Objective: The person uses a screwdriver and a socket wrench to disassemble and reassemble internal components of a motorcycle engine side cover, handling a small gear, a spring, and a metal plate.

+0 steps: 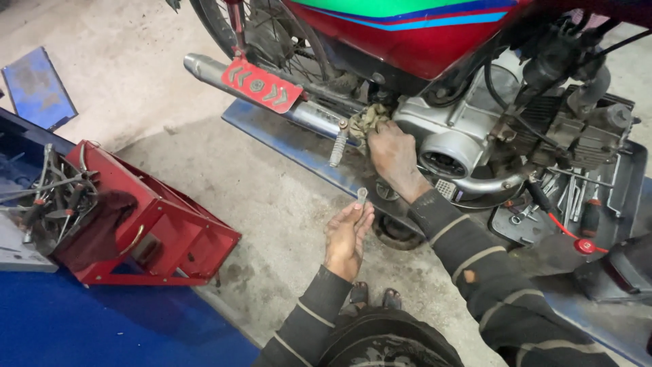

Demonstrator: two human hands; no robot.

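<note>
Left hand (348,238) is raised palm-up over the concrete floor (272,197), fingers pinched narrow round a small metal wrench (361,196) whose ring end sticks up just above the fingertips. Right hand (392,158) reaches fwd to the motorcycle (421,41), closed on a dirty rag (367,121) pressed against the engine casing (455,129), right next to the ribbed footpeg (337,147). Both hands grimy; dark striped sleeves on both arms. Chrome exhaust pipe (210,69) runs left from the engine w/ a red heat guard (261,85) bolted on top, rear wheel spokes behind it. Bike sits on a blue ramp (299,146). To the right of the engine, a tray (628,187) w/ loose tools, incl. a red-handled screwdriver (589,217). Well apart to the left, a red toolbox (156,231) lies open and tilted, beside a heap of wrenches and pliers (51,200) on a blue surface. A flat blue panel (37,88) lies on the floor top left. Person's sandalled feet show btw the arms at the bottom.
</note>
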